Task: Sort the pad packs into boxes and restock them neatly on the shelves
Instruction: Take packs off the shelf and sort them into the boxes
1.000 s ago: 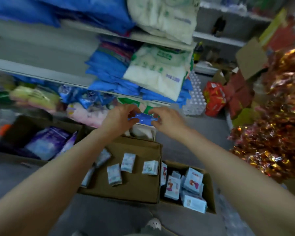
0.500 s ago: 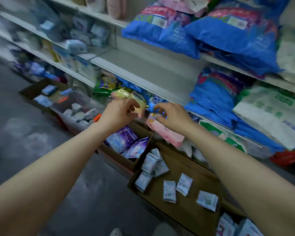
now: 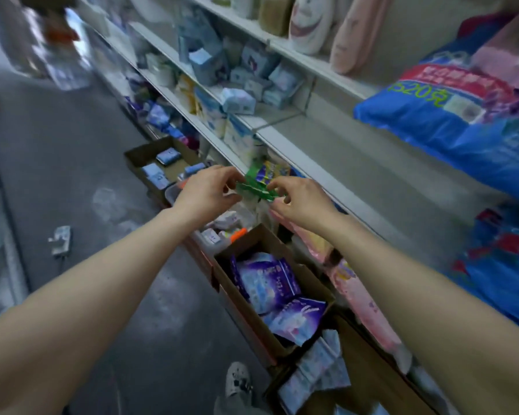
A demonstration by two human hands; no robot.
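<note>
Both hands pinching green pack, shelf edge behind

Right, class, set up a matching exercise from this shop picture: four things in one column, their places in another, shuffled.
1 small green pack
2 purple pad packs
3 large blue bag
4 loose white pack

A bare floor
B between both hands
C brown cardboard box
D white shelf, right

Pairs: 1B, 2C, 3D, 4A
</note>
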